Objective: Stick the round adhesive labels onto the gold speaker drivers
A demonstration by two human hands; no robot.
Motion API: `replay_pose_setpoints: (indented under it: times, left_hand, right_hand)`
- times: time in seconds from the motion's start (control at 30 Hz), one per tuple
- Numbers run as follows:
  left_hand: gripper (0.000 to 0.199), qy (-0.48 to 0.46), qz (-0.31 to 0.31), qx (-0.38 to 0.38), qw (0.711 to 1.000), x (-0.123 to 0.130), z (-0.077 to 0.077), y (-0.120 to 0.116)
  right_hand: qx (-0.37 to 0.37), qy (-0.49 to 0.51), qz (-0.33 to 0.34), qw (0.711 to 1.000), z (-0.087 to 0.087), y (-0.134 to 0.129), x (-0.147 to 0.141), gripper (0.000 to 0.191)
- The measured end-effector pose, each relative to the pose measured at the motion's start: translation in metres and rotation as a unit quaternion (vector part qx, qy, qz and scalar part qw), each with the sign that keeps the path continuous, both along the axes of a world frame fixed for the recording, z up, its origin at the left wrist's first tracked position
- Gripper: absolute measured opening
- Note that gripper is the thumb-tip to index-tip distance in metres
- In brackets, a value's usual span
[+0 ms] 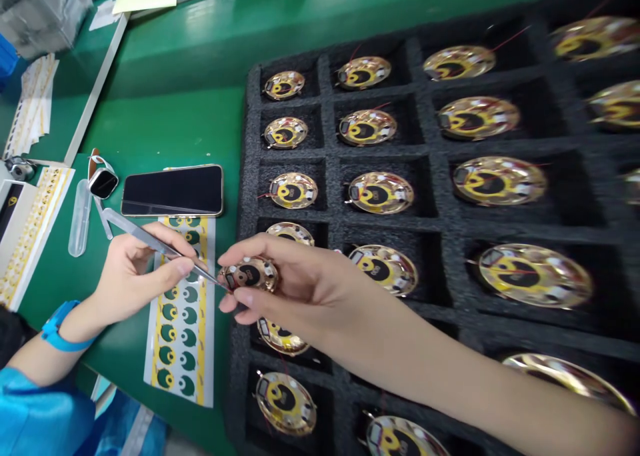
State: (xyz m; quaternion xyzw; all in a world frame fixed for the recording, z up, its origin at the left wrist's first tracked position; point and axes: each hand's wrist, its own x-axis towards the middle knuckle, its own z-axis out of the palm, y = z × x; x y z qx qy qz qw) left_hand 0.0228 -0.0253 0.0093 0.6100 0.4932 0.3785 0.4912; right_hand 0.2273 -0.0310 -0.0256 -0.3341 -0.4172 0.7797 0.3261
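R hand pinches a glossy round gold metal disc over the edge of a rough blk foam tray, L hand pinching slim slvr metal tweezers, tips at the disc, w/ a wht/yel paper sticker sheet below & a flat blk glass phone beyond.

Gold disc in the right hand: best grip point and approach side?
I'd pinch the rim, coming from the right. The gold disc is round, with small parts on its exposed face. The right hand grips that way, leaving much of the face open to the tweezers, which the left hand holds opposite.
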Motion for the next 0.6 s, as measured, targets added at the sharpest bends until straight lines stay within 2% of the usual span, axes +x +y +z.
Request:
replay_pose_setpoints:
  times: [0.17, 0.33, 0.47, 0.6]
  left_hand:
    - [0.013, 0.007, 0.059, 0.019, 0.998, -0.015, -0.001, 0.013]
    - [0.022, 0.039, 0.054, 0.006, 0.998, -0.033, -0.013, 0.025]
    - [0.029, 0.030, 0.049, -0.014, 0.998, -0.039, -0.027, 0.026]
    - [0.029, 0.047, 0.030, -0.027, 0.998, -0.042, -0.030, 0.027]
  right_hand:
    - [0.034, -0.045, -0.050, 0.997, 0.004, 0.006, 0.006, 0.011]
    - [0.067, -0.094, -0.034, 0.993, 0.005, 0.012, 0.016, 0.015]
    - [0.040, -0.096, -0.061, 0.993, 0.008, 0.007, 0.012, 0.013]
    - [0.012, -0.097, -0.090, 0.991, 0.013, 0.002, 0.007, 0.010]
